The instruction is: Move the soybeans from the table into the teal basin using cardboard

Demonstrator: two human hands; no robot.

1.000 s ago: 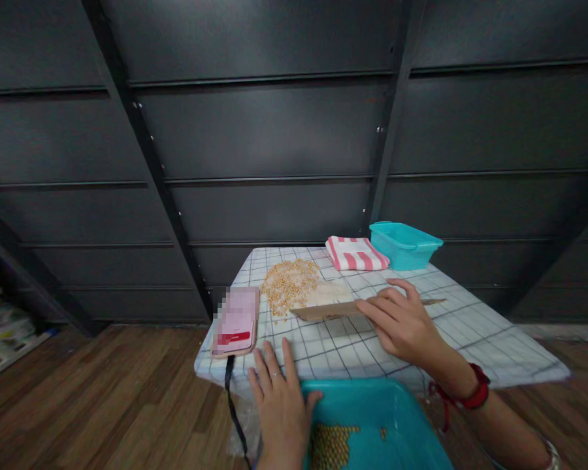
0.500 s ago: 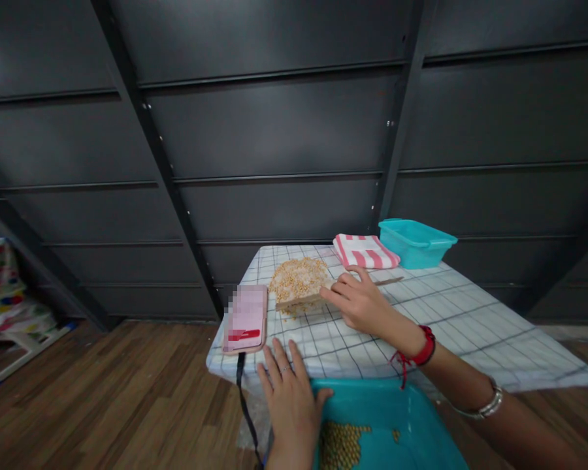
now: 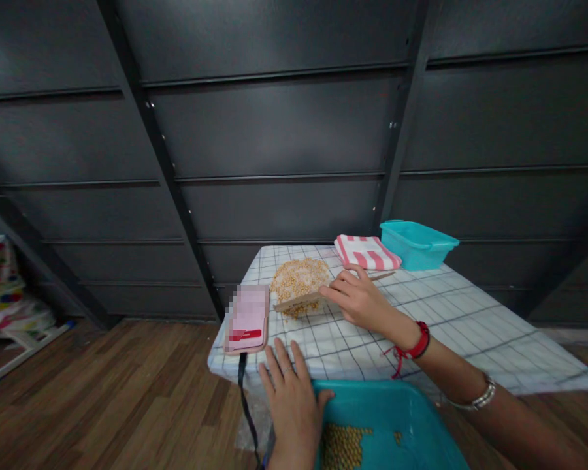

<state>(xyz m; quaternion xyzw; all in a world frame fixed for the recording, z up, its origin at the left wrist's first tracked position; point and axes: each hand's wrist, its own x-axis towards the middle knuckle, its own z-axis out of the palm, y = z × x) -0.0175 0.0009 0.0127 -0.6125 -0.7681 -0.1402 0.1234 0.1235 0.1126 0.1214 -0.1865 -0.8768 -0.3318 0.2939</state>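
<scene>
At the left of the checked cloth (image 3: pixel 460 313), a pink phone-like slab (image 3: pixel 251 313) lies flat, partly pixelated. Right of it and nearer, the left hand (image 3: pixel 294 408) rests with fingers apart by the cloth's near edge, thumb at the rim of the near teal bin (image 3: pixel 387 398), which holds round greenish-brown grains (image 3: pixel 343 449). Farther off lies a loose pile of yellow and whitish kernels (image 3: pixel 298 277); they look light and hard, likely to roll and scatter under a quick push. The cardboard strip (image 3: pixel 298 301) lies across the pile's near right side, its right end sticking out past the right hand (image 3: pixel 355 300), whose fingers are clamped on its middle. The strip should be light, fairly stiff lengthwise but thin enough to bend under pressure; its upper edge near the middle seems the best hold. Farther right sit a folded striped towel (image 3: pixel 367 252), probably soft, and the far teal box (image 3: pixel 419 247), probably light. As for writing, the slab bears a red patch, its lettering unreadable; no brand can be made out on strip, towel or box
</scene>
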